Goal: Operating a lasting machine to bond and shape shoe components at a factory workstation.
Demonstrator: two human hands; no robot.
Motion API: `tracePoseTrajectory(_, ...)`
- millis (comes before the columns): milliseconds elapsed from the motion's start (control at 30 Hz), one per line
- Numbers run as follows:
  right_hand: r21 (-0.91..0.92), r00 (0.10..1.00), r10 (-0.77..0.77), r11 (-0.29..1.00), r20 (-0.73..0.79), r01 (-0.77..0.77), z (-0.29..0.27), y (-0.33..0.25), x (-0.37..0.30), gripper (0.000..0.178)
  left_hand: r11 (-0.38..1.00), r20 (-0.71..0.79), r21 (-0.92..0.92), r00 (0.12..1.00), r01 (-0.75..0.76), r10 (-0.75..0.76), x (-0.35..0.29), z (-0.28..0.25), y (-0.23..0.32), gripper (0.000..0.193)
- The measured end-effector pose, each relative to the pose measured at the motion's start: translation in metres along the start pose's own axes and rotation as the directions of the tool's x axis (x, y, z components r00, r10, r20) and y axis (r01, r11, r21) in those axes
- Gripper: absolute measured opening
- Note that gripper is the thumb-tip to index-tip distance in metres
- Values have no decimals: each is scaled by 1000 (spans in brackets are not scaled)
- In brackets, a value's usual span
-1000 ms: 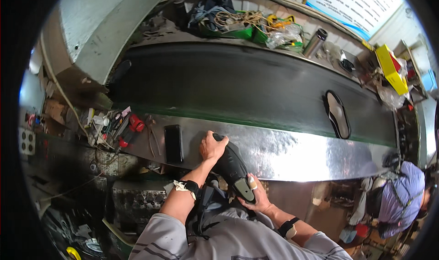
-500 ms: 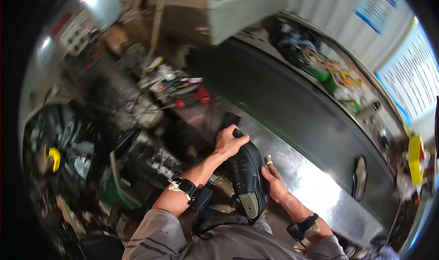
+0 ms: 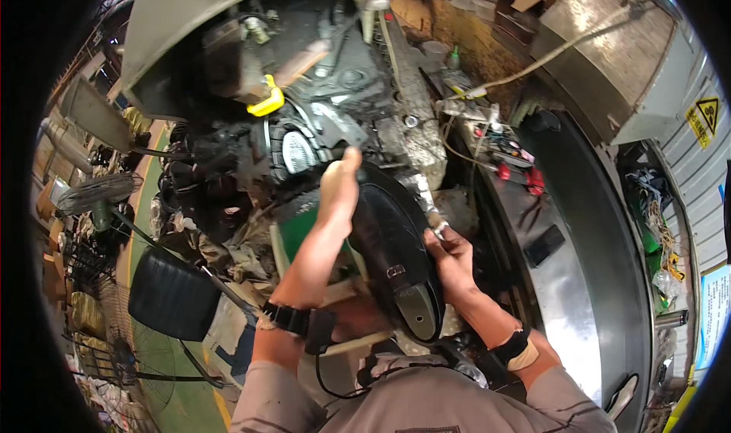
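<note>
A black shoe (image 3: 396,227) with a small buckle and a grey-green insole at its heel is held before me, toe pointing away. My left hand (image 3: 339,193) grips its left side near the toe; the fingers are partly hidden behind the shoe. On the right edge, my right hand (image 3: 454,262) is closed against the upper, with something pale at a fingertip, perhaps a wrapping. Just beyond the shoe is a dark, grimy machine (image 3: 346,102) with a lit pale patch and a yellow part (image 3: 266,98).
To the right runs a dark conveyor belt (image 3: 586,204) beside a shiny metal plate (image 3: 567,303). Small tools and a red object (image 3: 534,180) lie along its edge. Left are a black seat (image 3: 173,294) and a fan (image 3: 100,193). A pale hood (image 3: 183,22) overhangs the machine.
My view has turned left, from the conveyor toward the machine. Both hands have carried the shoe along and forward to the machine's front; my left hand has shifted from the toe tip to its left side.
</note>
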State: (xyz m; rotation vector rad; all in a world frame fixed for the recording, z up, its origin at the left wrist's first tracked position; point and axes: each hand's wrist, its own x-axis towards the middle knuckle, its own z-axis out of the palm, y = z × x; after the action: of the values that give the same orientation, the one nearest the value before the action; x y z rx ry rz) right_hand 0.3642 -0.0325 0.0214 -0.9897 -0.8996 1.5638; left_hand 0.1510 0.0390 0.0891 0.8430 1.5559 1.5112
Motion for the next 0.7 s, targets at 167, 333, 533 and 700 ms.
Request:
tracePoseTrajectory(167, 188, 975, 204, 958, 91, -218, 118, 4, 30, 8, 977, -137, -163, 984, -139, 117, 5, -122, 6, 38)
tracePoseTrajectory(333, 304, 971, 223, 922, 91, -240, 171, 34, 74, 22, 766, 67, -591, 962, 252, -264, -16, -149, -19, 38)
tracePoseTrajectory(533, 297, 977, 209, 931, 47, -213, 202, 54, 105, 53, 749, 48, -564, 920, 347, -389, 11, -159, -23, 33)
tracePoseTrajectory(700, 362, 976, 218, 911, -16, -198, 213, 63, 123, 54, 654, 78, -655, 894, 379, -441, 37, -159, -32, 35)
